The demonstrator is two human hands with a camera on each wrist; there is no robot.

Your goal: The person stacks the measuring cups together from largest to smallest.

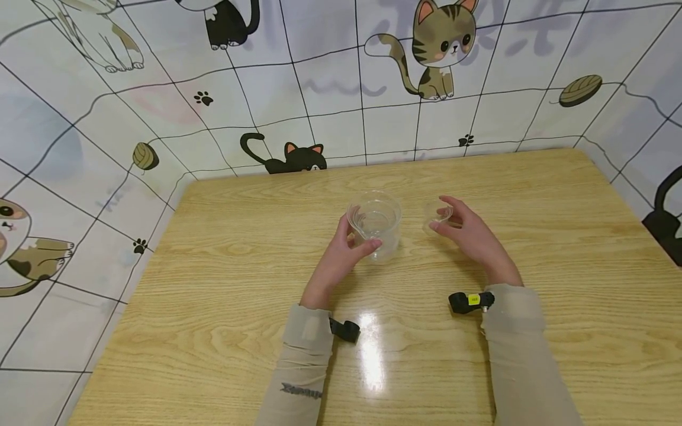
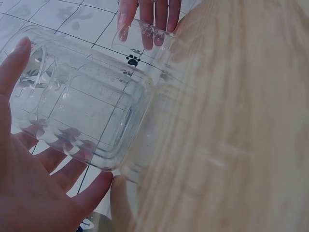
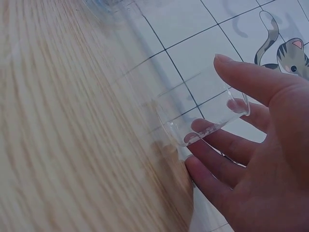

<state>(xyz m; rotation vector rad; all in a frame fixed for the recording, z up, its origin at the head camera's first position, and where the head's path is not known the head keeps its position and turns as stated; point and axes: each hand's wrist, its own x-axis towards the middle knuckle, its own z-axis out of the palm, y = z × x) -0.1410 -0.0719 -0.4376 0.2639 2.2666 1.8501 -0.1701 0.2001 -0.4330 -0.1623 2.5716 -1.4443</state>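
My left hand (image 1: 343, 247) holds a large clear glass beaker (image 1: 388, 238) upright at the table's middle, thumb in front and fingers round the far side. Through its wall, the left wrist view shows smaller glass outlines nested in the large beaker (image 2: 96, 92); how many is hard to tell. To its right, my right hand (image 1: 471, 234) holds a small clear beaker (image 1: 430, 220) between thumb and fingers. In the right wrist view the small beaker (image 3: 200, 104) appears upright at the tabletop, a gap away from the large one. Faint printed marks show on its side.
Both beakers are over a light wooden table (image 1: 224, 284). Behind and beside it hang white grid-patterned walls (image 1: 330, 89) with cartoon cats. A black wrist camera (image 1: 346, 330) is strapped on the left sleeve, another camera (image 1: 469, 302) on the right.
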